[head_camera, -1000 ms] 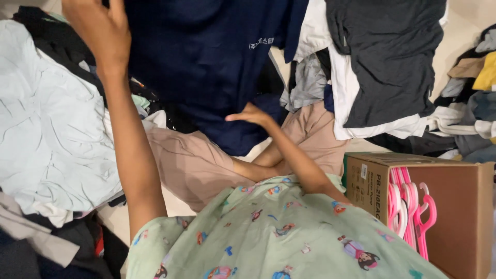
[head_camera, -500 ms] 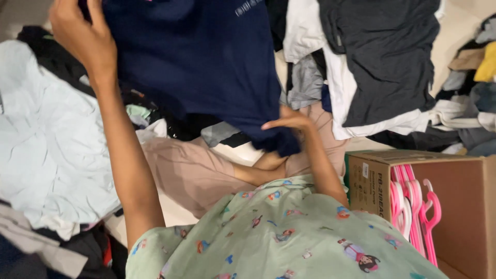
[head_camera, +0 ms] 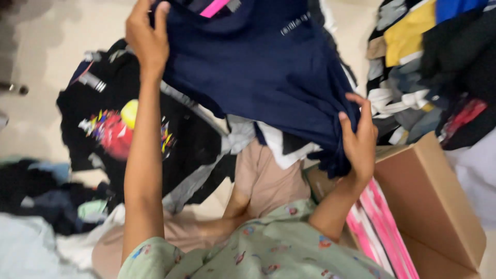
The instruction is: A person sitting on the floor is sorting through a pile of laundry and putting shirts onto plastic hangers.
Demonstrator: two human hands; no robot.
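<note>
Since half a second ago the view swung left and both hands moved right: left hand point(head_camera: 147, 39) went from the top-left corner toward top centre, right hand point(head_camera: 360, 142) from mid-frame out to the right. Navy shirt point(head_camera: 263, 77) hangs raised between them, above the lap. Left fingers curled, pinching the shirt's upper edge beside a pink hanger point(head_camera: 214, 7) poking out of the collar. Right fingers pinching the lower hem, thumb on the near side. Black graphic tee point(head_camera: 129, 129) lies on the floor behind the left forearm. Cardboard box point(head_camera: 434, 191) with pink hangers point(head_camera: 380, 227) sits just under the right wrist. Mixed clothes pile point(head_camera: 439, 57) top right
</note>
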